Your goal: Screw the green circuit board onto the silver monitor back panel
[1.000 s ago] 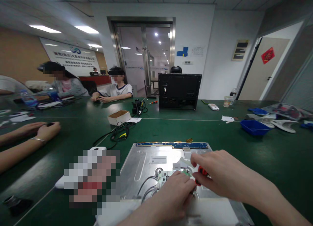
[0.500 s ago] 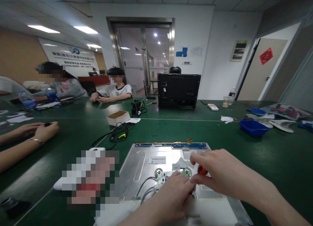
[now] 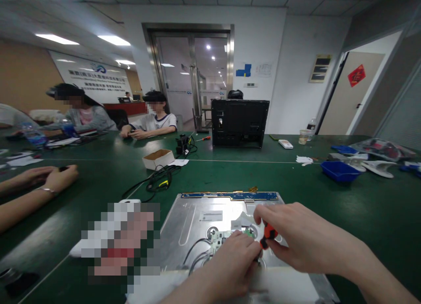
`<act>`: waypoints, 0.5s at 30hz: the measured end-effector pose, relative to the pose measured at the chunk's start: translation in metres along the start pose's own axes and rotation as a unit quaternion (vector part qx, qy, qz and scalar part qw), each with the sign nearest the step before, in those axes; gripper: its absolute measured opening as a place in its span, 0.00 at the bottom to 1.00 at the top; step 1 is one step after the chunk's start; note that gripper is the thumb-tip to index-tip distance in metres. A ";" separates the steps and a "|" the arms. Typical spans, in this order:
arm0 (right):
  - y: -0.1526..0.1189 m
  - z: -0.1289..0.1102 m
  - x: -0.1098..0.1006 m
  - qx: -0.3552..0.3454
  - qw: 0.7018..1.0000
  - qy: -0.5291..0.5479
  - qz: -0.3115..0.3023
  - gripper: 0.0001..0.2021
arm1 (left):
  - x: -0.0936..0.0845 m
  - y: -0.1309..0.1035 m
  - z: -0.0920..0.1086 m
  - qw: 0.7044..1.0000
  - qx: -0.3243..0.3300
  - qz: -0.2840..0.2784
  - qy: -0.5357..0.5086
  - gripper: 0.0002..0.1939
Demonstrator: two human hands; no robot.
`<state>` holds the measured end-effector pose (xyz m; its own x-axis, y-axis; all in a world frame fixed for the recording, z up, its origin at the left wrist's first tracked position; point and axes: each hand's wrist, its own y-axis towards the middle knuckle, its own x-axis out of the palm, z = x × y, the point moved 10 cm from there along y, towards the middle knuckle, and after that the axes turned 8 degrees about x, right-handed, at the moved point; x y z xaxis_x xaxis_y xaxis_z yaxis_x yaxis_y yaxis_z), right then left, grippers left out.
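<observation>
Between the thumb and fingers of my right hand (image 3: pixel 292 234) is a red-and-black screwdriver (image 3: pixel 269 235), its handle tilted and its tip hidden. My left hand (image 3: pixel 235 258) is closed beside the screwdriver's lower end, and what its curled fingers grip is out of sight. Both hands are over a silver metal panel (image 3: pixel 194 214) lying on the table. A small green-and-white circuit board (image 3: pixel 217 239) with dark wires shows beyond my left hand. Along the panel's far edge runs a blue circuit strip (image 3: pixel 226 196).
Left of the panel lie a blurred-out white and pink item (image 3: pixel 121 234) and black cables (image 3: pixel 158 181) near a small open box (image 3: pixel 158 158). A black monitor-like casing (image 3: pixel 240 122) stands behind. A blue tray (image 3: pixel 340 170) is at right. Another person's hands (image 3: pixel 61 179) are at left.
My right hand has turned, and more of the screwdriver's red-and-black handle now shows between its fingers. My left hand has stayed nearly in place.
</observation>
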<state>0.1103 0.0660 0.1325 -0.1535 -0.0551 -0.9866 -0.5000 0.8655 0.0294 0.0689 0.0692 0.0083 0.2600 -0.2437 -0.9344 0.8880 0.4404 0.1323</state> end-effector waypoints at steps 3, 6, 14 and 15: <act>-0.001 -0.003 0.000 -0.010 1.000 -0.003 -0.002 0.09 | 0.000 0.000 0.000 1.000 0.003 0.002 -0.003 0.11; 0.002 0.002 0.000 0.014 1.000 -0.016 0.010 0.08 | -0.001 0.000 0.000 1.000 -0.001 0.006 -0.006 0.14; 0.009 0.011 0.001 0.060 0.994 -0.089 0.017 0.08 | -0.003 0.000 0.000 1.000 -0.010 0.006 -0.020 0.09; 0.009 0.010 0.002 0.055 0.994 -0.089 0.014 0.08 | -0.003 0.000 0.000 1.000 -0.011 0.006 -0.019 0.10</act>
<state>0.1139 0.0786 0.1292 -0.0077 0.0508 -0.9987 -0.4006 0.9149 0.0496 0.0677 0.0700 0.0113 0.2862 -0.2711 -0.9190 0.8764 0.4618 0.1367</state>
